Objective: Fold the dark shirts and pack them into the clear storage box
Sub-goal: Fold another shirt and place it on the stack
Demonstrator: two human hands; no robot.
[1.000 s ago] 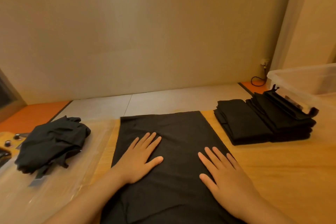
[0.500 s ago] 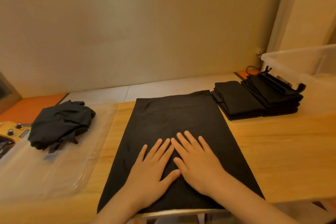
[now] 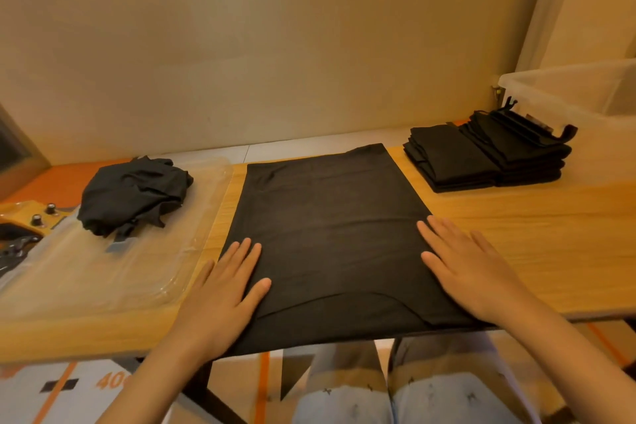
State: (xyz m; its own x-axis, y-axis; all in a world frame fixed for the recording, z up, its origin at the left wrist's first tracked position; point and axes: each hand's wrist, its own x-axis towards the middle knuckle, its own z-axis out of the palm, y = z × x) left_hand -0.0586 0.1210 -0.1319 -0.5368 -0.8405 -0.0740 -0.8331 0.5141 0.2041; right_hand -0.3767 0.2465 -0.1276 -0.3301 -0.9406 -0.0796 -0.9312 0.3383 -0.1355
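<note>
A dark shirt (image 3: 330, 237) lies flat as a long rectangle on the wooden table (image 3: 533, 237), its near end hanging over the front edge. My left hand (image 3: 223, 296) rests flat on its left edge, fingers spread. On the shirt's right edge my right hand (image 3: 471, 268) lies flat too. A heap of unfolded dark shirts (image 3: 134, 194) sits at the left on a clear plastic lid (image 3: 103, 272). Two stacks of folded dark shirts (image 3: 488, 157) stand at the right. The clear storage box (image 3: 578, 93) is behind them at the far right.
A beige wall runs close behind the table. At the far left lies a yellow device with black knobs (image 3: 38, 215) under plastic. My knees show below the table's front edge. Bare wood lies to the right of the flat shirt.
Both hands have slid apart from the shirt's middle to its left and right edges. The view has tilted down and back, showing the table's front edge and my legs.
</note>
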